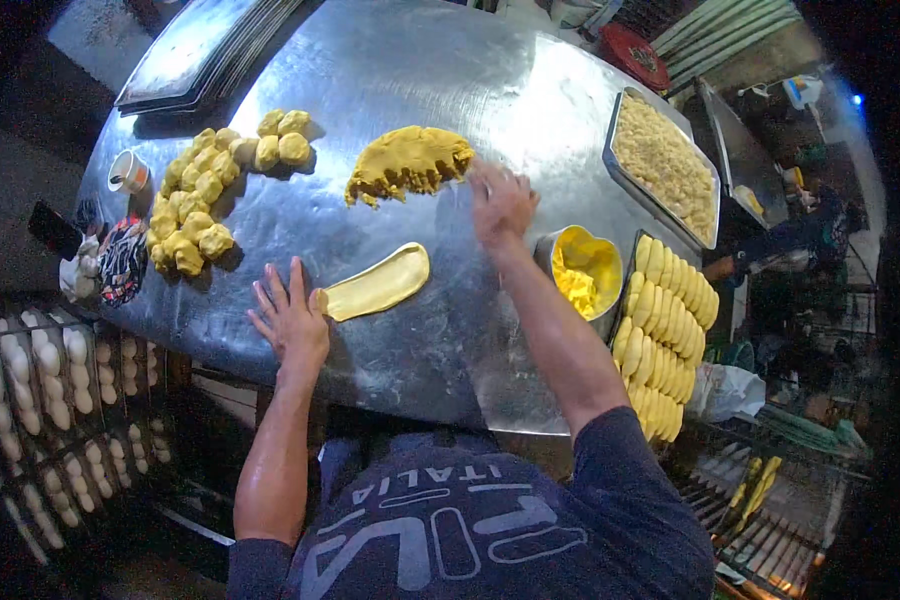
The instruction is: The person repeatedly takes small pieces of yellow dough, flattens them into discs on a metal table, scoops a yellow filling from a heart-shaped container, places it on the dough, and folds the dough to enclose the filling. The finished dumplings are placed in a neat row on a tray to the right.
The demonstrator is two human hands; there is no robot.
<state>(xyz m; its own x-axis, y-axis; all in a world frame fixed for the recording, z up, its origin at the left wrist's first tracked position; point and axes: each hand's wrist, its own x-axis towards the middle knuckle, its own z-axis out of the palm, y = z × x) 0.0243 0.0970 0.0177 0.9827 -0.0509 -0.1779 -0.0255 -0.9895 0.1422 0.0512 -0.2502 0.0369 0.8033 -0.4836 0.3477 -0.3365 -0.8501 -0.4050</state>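
A flattened oval strip of pale dough [379, 285] lies on the metal worktable [420, 375] before me. My left hand [294, 319] rests palm down on the tabletop with its fingers apart, its thumb at the strip's left end. Beyond the strip sits a crumbly mound of yellow filling [412, 161] with a ragged near edge. My right hand [502, 199], slightly blurred, is at the mound's right end; its fingertips are partly hidden, so whether they pinch any filling cannot be told. Several rough yellow balls [195, 195] are clustered to the left.
A metal container of yellow spread [589, 274] stands right of my forearm. Beside it is a tray of shaped dough rolls [664, 322], with a tray of crumbs [664, 157] beyond. Stacked baking sheets [202, 52] and a white cup [127, 172] occupy the left side. Another person's arm [720, 268] shows at right.
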